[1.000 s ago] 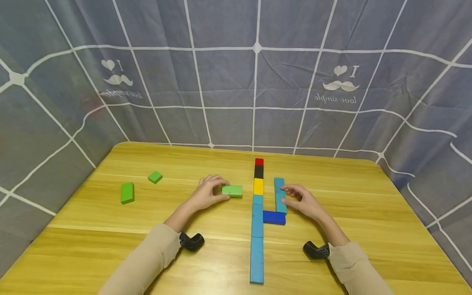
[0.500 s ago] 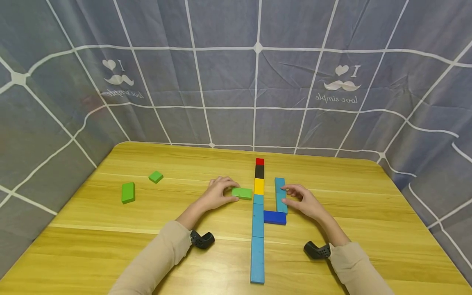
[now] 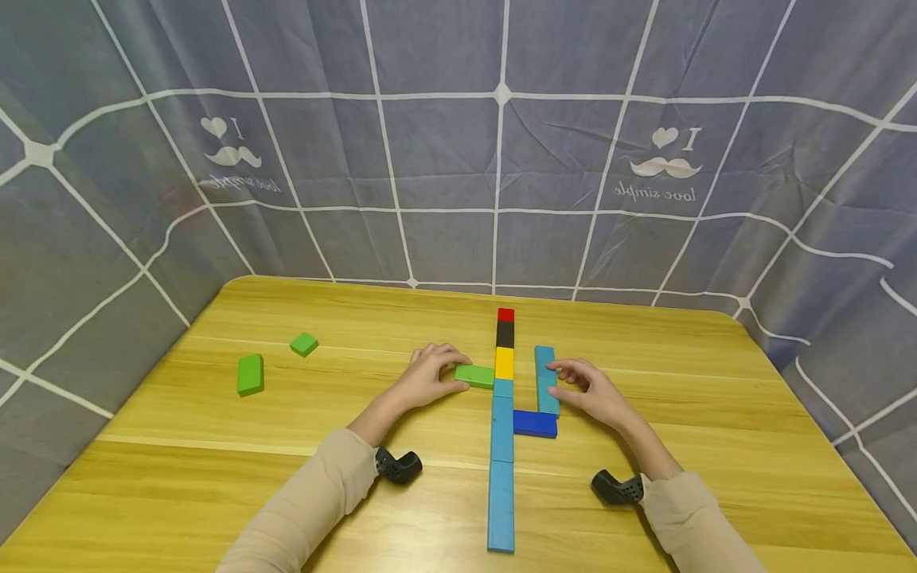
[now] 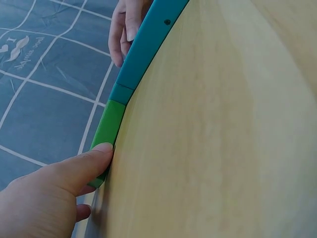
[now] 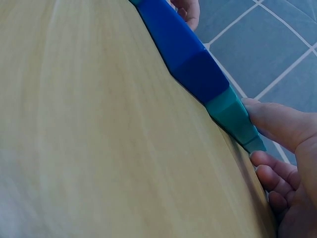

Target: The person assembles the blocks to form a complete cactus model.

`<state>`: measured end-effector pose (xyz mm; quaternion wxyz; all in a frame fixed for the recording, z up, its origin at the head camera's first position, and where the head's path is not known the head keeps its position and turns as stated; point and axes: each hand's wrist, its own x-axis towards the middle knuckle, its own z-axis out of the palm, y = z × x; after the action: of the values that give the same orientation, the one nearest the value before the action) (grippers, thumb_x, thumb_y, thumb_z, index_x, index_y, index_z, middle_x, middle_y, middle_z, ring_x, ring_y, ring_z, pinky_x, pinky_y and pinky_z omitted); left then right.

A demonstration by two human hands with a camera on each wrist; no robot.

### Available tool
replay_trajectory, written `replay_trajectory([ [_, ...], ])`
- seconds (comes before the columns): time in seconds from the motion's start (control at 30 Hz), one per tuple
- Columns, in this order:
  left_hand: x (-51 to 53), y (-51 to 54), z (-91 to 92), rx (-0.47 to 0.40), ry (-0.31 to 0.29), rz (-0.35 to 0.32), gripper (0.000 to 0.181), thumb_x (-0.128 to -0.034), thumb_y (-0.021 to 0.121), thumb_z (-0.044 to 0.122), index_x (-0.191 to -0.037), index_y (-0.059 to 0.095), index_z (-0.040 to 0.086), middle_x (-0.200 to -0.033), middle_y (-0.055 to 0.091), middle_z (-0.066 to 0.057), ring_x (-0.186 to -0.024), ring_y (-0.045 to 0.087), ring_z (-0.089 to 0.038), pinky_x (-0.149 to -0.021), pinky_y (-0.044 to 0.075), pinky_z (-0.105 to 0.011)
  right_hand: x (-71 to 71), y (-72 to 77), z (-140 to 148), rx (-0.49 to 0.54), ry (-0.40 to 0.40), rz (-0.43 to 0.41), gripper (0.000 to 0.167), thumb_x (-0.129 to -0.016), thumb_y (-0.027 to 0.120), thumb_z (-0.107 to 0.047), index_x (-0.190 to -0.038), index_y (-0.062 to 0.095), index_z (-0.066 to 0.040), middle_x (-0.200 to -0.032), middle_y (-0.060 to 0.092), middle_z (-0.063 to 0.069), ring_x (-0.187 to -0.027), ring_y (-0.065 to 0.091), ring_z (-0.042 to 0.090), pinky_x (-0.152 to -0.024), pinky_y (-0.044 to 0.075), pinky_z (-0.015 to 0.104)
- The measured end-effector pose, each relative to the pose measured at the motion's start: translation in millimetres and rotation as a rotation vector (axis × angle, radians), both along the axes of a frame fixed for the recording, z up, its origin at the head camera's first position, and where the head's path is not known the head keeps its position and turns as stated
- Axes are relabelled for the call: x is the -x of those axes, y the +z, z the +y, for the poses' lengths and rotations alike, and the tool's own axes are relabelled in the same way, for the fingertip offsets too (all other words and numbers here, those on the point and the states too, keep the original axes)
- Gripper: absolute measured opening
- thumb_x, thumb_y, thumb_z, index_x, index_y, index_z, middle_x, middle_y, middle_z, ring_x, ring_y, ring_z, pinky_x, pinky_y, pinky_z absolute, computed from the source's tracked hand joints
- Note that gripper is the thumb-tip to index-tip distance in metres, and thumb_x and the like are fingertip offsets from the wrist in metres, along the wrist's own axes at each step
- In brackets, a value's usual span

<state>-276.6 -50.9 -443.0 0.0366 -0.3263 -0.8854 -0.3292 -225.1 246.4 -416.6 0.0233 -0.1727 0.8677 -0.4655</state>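
Note:
My left hand (image 3: 427, 377) pinches a light green block (image 3: 476, 376) between thumb and fingers, its right end against a straight column of blocks. In the left wrist view, the green block (image 4: 110, 121) meets a light blue block (image 4: 148, 39) of that column. From far to near the column has a red block (image 3: 505, 314), a black block (image 3: 505, 334), a yellow block (image 3: 505, 363) and light blue blocks (image 3: 501, 503). A dark blue block (image 3: 535, 423) joins its right side. My right hand (image 3: 589, 388) touches the right edge of another light blue strip (image 3: 546, 380) with its fingertips.
Two more green pieces lie on the left of the wooden table (image 3: 158, 477): a longer green block (image 3: 250, 374) and a small green block (image 3: 304, 344). A grey curtain (image 3: 444, 159) with white lines stands behind the table and along its sides.
My left hand has moved right with the light green block, closing the gap to the column. My right hand stays at the light blue strip.

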Motion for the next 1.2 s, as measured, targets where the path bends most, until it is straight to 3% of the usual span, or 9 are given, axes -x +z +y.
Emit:
replay_trajectory([
  [0.27,1.0,0.1,-5.7,-0.030,0.000,-0.033,0.040,-0.0779,0.072,0.026,-0.114,0.063,0.012,-0.111,0.058,-0.004,-0.105,0.046,-0.024,-0.087,0.025,-0.043,0.1,-0.9,-0.6,0.000,0.003,-0.005,0.037,-0.085,0.063,-0.006,-0.119,0.055,0.005,-0.101,0.052,0.020,-0.091,0.045,0.030,-0.076,0.038,0.027],
  [0.43,0.5,10.1,-26.0,-0.104,0.048,-0.039,0.044,-0.0759,0.074,0.023,-0.116,0.061,0.010,-0.109,0.058,-0.006,-0.101,0.048,-0.025,-0.088,0.025,-0.046,0.1,-1.1,-1.2,-0.001,0.007,-0.010,0.037,-0.085,0.063,-0.006,-0.119,0.054,0.005,-0.102,0.052,0.020,-0.092,0.045,0.030,-0.076,0.039,0.027],
  [0.57,-1.0,20.0,-57.0,-0.137,0.119,-0.015,0.046,-0.0760,0.074,0.020,-0.118,0.060,0.008,-0.112,0.057,-0.010,-0.100,0.049,-0.030,-0.087,0.025,-0.049,0.4,-1.2,-1.0,0.002,0.009,-0.004,0.037,-0.085,0.063,-0.006,-0.119,0.054,0.006,-0.101,0.052,0.021,-0.091,0.045,0.030,-0.076,0.038,0.027],
  [0.77,-8.1,27.4,-120.3,-0.141,0.241,-0.019,0.051,-0.0767,0.073,0.017,-0.123,0.055,0.005,-0.116,0.053,-0.017,-0.101,0.046,-0.036,-0.089,0.023,-0.054,0.9,-1.3,-0.7,-0.005,0.002,0.005,0.037,-0.084,0.064,-0.006,-0.118,0.055,0.004,-0.100,0.053,0.018,-0.090,0.045,0.029,-0.075,0.038,0.027],
  [1.0,-24.5,23.3,-191.5,-0.141,0.396,-0.007,0.052,-0.0788,0.072,0.018,-0.124,0.052,0.002,-0.110,0.051,-0.020,-0.100,0.041,-0.038,-0.084,0.017,-0.059,0.6,-1.3,-0.4,-0.008,-0.001,0.008,0.037,-0.084,0.064,-0.006,-0.118,0.055,0.004,-0.101,0.053,0.018,-0.091,0.046,0.029,-0.075,0.039,0.028],
  [1.2,-41.0,21.3,-231.8,-0.095,0.496,0.016,0.057,-0.0789,0.072,0.023,-0.126,0.049,0.001,-0.116,0.047,-0.023,-0.107,0.034,-0.046,-0.084,0.012,-0.062,0.8,-1.2,-0.4,-0.009,-0.003,0.006,0.037,-0.084,0.064,-0.006,-0.119,0.055,0.004,-0.102,0.053,0.019,-0.091,0.046,0.030,-0.076,0.039,0.029],
])
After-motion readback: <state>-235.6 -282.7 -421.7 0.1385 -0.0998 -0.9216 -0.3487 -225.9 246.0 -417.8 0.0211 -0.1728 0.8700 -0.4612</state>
